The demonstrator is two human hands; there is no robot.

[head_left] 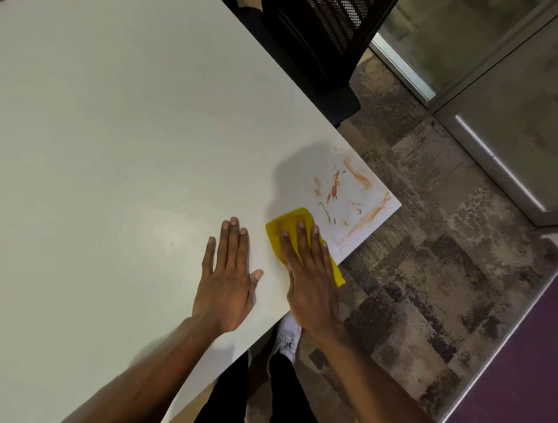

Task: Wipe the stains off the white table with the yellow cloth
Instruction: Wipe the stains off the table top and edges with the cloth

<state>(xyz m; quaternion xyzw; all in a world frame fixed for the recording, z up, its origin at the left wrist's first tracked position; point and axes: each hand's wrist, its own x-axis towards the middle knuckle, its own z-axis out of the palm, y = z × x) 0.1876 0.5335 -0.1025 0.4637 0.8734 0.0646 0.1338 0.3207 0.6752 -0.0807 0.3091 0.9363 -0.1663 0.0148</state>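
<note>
A large white table (122,136) fills the left of the view. Orange-brown smeared stains (348,194) cover its near right corner. A folded yellow cloth (290,224) lies flat on the table just left of the stains, with one end hanging over the table's edge. My right hand (310,275) presses flat on the cloth, fingers extended and pointing toward the stains. My left hand (226,279) rests palm down on the bare table to the left of the cloth, fingers spread and holding nothing.
A black mesh office chair (321,38) stands at the table's far right side. Patterned carpet (433,280) lies to the right of the table edge. My legs and a white shoe (287,335) show below the table's front edge.
</note>
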